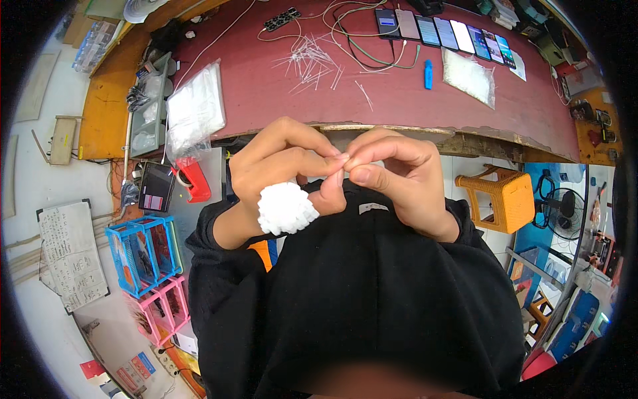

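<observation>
Both the left hand (282,156) and the right hand (407,174) have thumb and fingers pressed together, tips meeting above a black top (372,286); anything pinched between is too small to tell. A white ruffled bundle (286,209) lies below and left of those fingertips, beside the left palm, well nearer that hand. Roughly round, it shows no clear long axis; its ruffles face the camera. Thin white strips (309,61) lie beyond on the counter (246,86).
</observation>
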Available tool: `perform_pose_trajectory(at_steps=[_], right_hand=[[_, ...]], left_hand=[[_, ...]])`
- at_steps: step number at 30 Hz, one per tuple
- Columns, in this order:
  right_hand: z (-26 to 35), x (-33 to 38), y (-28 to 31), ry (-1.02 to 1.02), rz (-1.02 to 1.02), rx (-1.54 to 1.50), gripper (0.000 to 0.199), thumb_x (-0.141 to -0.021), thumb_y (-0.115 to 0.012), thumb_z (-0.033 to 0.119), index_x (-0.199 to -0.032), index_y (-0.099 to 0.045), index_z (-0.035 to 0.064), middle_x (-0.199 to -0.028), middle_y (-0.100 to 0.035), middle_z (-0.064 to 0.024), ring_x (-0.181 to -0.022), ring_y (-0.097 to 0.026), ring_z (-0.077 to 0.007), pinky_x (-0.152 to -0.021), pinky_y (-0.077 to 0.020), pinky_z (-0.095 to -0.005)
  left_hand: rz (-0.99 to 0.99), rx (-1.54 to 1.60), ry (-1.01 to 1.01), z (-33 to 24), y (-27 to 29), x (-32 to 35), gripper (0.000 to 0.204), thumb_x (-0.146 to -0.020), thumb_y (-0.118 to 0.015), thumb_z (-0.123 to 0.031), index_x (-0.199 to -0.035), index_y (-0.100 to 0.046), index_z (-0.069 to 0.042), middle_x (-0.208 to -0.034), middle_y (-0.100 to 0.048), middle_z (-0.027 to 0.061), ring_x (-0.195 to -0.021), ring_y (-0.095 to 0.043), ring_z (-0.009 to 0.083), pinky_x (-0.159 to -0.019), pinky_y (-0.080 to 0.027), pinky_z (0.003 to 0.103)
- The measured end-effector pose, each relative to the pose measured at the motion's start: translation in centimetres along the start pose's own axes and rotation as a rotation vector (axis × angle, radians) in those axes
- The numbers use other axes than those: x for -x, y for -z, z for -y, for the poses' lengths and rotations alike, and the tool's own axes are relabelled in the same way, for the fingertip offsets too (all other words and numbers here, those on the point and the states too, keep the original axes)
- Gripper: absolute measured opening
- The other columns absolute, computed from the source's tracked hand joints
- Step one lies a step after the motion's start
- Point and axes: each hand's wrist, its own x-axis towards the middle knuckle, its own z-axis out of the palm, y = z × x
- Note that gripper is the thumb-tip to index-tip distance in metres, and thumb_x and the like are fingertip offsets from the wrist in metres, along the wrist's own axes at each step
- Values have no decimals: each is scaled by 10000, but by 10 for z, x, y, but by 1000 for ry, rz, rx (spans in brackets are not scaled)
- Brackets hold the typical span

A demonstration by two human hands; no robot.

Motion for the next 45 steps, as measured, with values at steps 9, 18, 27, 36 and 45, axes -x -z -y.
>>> perform_pose_trajectory(at_steps=[9, 18, 27, 36, 45], right_hand=[[9, 1, -5, 239, -51, 561, 92, -715, -702, 81, -801, -681, 57, -815, -670, -47, -780, -585, -169, -737, -409, -285], [19, 2, -9, 343, -70, 813, 100, -680, -709, 83, -768, -660, 81, -780, -654, -22, -741, -569, -181, -703, -385, -285], [24, 7, -14, 352, -22, 893, 110, -685, -696, 76, -778, -638, 86, -781, -640, -3, -764, -559, -187, -728, -364, -297], [21, 9, -12, 241, 164, 902, 102, -693, -693, 86, -781, -641, 91, -776, -637, -10, -773, -553, -191, -732, -366, -294], [2, 5, -4, -344, 168, -328, 142, -832, -633, 113, -896, -639, -14, -860, -651, -90, -831, -586, -117, -751, -447, -235]], left_hand=[[-109, -174, -175, -3, -4, 5, 138, -576, -693, -29, -691, -621, -51, -670, -576, 55, -518, -553, 173, -460, -423, 248], [-83, -284, -365, 5, -2, 5, 141, -631, -705, -84, -739, -626, -41, -668, -560, 42, -505, -529, 162, -451, -397, 255], [-124, -325, -415, 6, -3, 16, 116, -642, -670, -83, -740, -626, -39, -673, -546, 41, -481, -485, 155, -437, -374, 255], [-202, -186, -202, 1, -10, 37, 126, -742, -643, -59, -825, -550, -68, -805, -547, 91, -643, -559, 188, -555, -459, 260], [-272, 483, 249, 4, -5, 39, 49, -758, -610, -49, -792, -604, -15, -791, -592, 102, -647, -538, 124, -593, -439, 248]])
